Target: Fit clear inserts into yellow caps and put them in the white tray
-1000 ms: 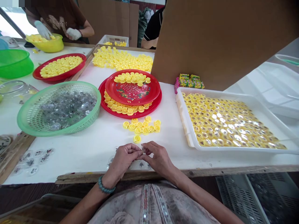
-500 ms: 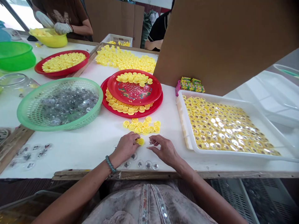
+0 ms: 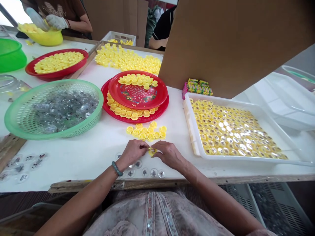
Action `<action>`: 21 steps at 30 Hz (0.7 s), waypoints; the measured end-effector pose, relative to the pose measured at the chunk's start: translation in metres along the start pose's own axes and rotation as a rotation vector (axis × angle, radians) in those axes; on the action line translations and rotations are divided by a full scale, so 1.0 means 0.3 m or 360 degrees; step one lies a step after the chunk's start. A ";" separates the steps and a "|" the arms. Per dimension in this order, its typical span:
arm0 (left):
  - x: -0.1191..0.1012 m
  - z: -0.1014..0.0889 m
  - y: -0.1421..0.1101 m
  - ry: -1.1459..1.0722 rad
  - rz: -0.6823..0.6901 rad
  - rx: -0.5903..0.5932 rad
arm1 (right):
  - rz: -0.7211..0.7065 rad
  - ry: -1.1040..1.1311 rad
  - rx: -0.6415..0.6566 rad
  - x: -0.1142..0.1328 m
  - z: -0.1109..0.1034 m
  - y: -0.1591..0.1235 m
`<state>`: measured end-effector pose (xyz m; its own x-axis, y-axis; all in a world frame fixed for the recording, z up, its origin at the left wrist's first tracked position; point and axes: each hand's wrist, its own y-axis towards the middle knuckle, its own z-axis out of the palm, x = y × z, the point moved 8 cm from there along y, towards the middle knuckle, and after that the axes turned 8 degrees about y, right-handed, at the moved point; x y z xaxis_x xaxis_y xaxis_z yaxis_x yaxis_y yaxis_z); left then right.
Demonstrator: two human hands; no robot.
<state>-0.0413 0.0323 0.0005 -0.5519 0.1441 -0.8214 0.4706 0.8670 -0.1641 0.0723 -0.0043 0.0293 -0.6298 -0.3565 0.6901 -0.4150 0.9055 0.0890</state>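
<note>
My left hand (image 3: 133, 152), with a bead bracelet at the wrist, pinches the edge of a small round yellow disc (image 3: 152, 152). From the other side my right hand (image 3: 170, 155) closes thumb and fingers on a clear printed cover, now against the yellow disc's face; its fingers hide part of both. Just beyond the hands lies a cluster of loose yellow discs (image 3: 150, 134). Several clear round covers (image 3: 154, 172) with dark printed figures lie by the table's front edge, some partly under my left hand.
A green colander (image 3: 14, 123) of clear covers stands left of stacked red trays (image 3: 161, 88) bearing yellow discs. To the right, a white tray (image 3: 197, 144) holds rows of covered discs beside a cardboard panel (image 3: 221, 46). Across the table a gloved person handles yellow pieces over a yellow bowl (image 3: 52, 38).
My right hand has moved left, bringing the clear cover from apart onto the yellow disc in my left hand. The view has shifted slightly to the right.
</note>
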 end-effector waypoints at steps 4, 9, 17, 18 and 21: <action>0.029 0.027 -0.010 -0.0192 -0.0168 0.0089 | 0.0054 -0.0060 -0.0079 -0.001 0.014 -0.016; 0.048 0.061 -0.019 -0.0558 -0.0296 0.0199 | 0.0203 0.0126 -0.0247 -0.032 0.022 -0.042; 0.053 0.075 -0.035 -0.0695 -0.0369 0.0240 | 0.0259 0.0202 -0.0192 -0.015 0.027 -0.039; 0.055 0.075 -0.036 -0.0698 -0.0371 0.0240 | 0.0256 0.0187 -0.0200 -0.013 0.030 -0.042; 0.058 0.072 -0.038 -0.0683 -0.0351 0.0222 | 0.0193 0.0094 -0.0336 -0.005 0.038 -0.064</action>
<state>-0.0413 0.0147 -0.0239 -0.3294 -0.2703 -0.9047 0.4781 0.7785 -0.4067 0.0739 -0.0238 0.0183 -0.6248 -0.2336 0.7450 -0.1881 0.9711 0.1467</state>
